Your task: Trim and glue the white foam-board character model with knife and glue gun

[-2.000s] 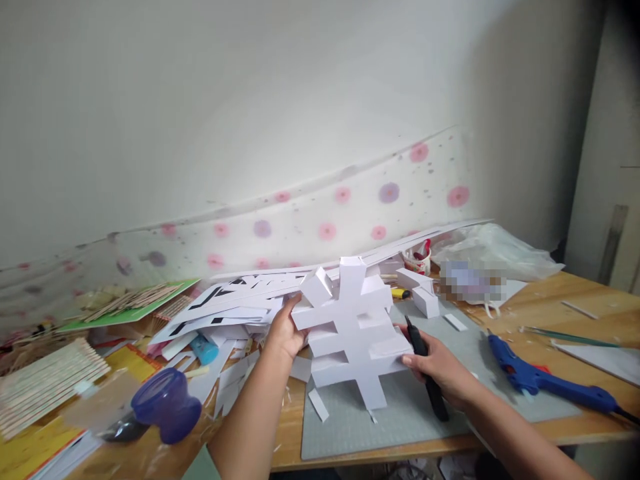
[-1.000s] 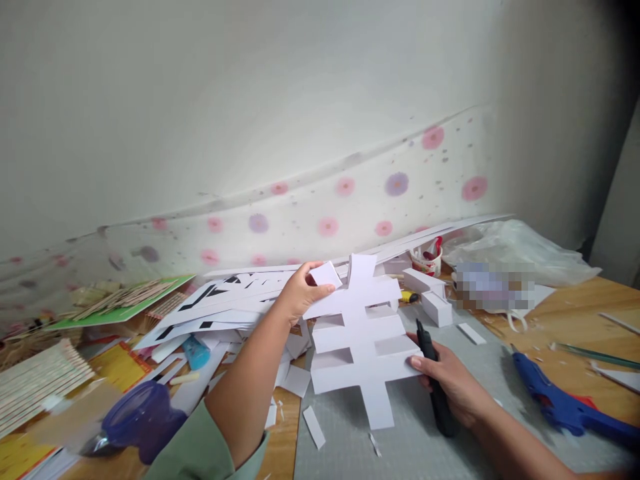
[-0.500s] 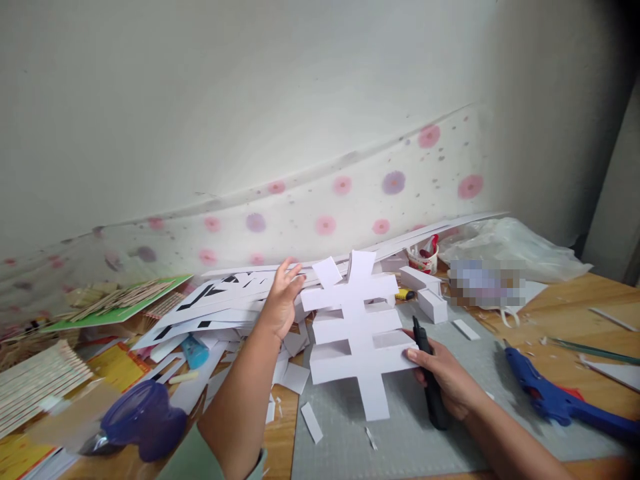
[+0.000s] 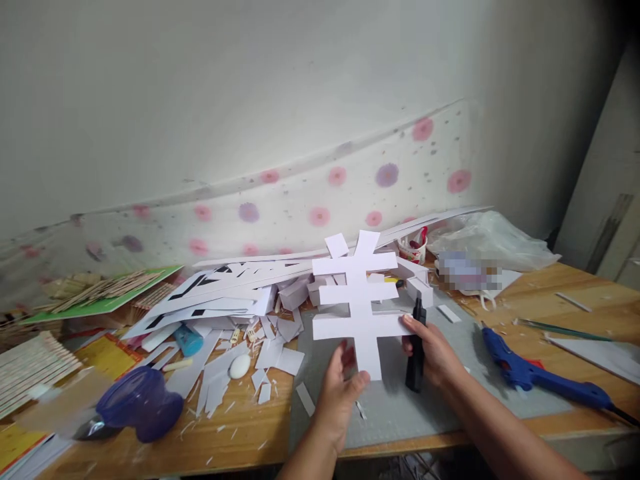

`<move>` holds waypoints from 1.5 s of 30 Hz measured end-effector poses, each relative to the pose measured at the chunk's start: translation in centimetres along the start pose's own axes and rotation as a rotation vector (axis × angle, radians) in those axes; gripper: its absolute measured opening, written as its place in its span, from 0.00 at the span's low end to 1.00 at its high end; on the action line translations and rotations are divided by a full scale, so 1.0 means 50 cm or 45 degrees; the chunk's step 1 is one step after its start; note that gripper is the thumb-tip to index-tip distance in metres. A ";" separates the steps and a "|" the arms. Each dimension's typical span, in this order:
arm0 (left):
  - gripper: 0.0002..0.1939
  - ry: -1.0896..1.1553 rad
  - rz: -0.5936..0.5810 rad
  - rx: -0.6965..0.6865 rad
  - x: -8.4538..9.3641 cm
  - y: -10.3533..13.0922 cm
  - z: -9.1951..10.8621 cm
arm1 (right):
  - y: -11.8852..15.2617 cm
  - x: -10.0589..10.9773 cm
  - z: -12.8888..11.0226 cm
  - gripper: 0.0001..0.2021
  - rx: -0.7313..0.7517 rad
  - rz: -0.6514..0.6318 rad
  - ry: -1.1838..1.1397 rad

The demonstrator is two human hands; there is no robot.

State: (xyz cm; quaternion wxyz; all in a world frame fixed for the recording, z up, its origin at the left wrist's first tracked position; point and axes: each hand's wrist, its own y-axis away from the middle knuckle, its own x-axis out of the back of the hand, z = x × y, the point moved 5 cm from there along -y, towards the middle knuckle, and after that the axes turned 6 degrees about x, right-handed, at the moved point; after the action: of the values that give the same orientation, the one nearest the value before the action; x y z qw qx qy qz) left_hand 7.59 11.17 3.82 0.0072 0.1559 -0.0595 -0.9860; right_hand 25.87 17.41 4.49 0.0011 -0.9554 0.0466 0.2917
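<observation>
A white cardboard cut-out (image 4: 357,287), shaped like a character with a stem and crossbars, is held upright over the cutting mat. My left hand (image 4: 340,400) is at its lower end, thumb on the bottom of the stem and fingers curled beside it. My right hand (image 4: 433,350) pinches the right end of the lowest crossbar under its thumb. That same hand also grips a black utility knife (image 4: 415,367), which points upward. The fingers behind the cardboard are partly hidden.
A grey cutting mat (image 4: 390,423) lies below. At right are a blue glue gun (image 4: 520,367) and a plastic bag (image 4: 500,237). Leftward lie paper scraps (image 4: 273,353), printed sheets (image 4: 210,300), a blue tape dispenser (image 4: 145,400) and a white oval object (image 4: 239,366).
My left hand has moved from the upper left of the cut-out down to its stem. The cut-out has turned to face me more squarely. My right hand keeps its hold.
</observation>
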 end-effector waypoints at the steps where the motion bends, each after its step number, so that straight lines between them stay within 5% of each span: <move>1: 0.39 -0.058 -0.025 -0.029 -0.010 -0.003 0.013 | 0.005 -0.006 -0.004 0.23 0.013 0.003 -0.009; 7: 0.27 -0.009 -0.062 -0.119 -0.022 -0.017 0.058 | 0.030 -0.046 -0.047 0.28 0.141 -0.063 0.135; 12: 0.28 0.005 0.015 -0.264 0.000 -0.030 0.079 | 0.036 -0.048 -0.128 0.22 0.595 0.161 0.702; 20: 0.34 -0.034 0.140 -0.430 0.021 -0.041 0.121 | 0.069 -0.165 -0.177 0.07 1.492 -0.059 0.972; 22: 0.34 -0.038 0.155 -0.420 0.025 -0.042 0.118 | 0.061 -0.186 -0.170 0.06 1.436 -0.087 0.994; 27: 0.33 -0.162 0.273 -0.373 0.041 -0.043 0.098 | 0.023 -0.212 -0.134 0.07 0.907 -0.088 0.988; 33: 0.32 -0.271 0.335 -0.397 0.044 -0.036 0.099 | 0.014 -0.198 -0.123 0.10 0.642 -0.007 0.618; 39: 0.31 -0.098 0.310 -0.401 0.063 -0.044 0.115 | 0.022 -0.140 -0.123 0.16 0.429 -0.351 0.316; 43: 0.26 0.032 0.322 -0.340 0.089 -0.057 0.131 | -0.011 -0.077 -0.064 0.12 0.258 -0.425 0.782; 45: 0.26 0.094 0.299 -0.299 0.096 -0.064 0.140 | -0.036 -0.057 -0.032 0.12 0.325 -0.464 1.179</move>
State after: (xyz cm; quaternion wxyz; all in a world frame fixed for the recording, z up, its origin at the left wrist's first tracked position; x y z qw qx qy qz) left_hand 0.88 14.98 8.58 0.1426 0.1819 0.0385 -0.9722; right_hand 24.58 19.38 7.35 0.1477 -0.9692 -0.0898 -0.1751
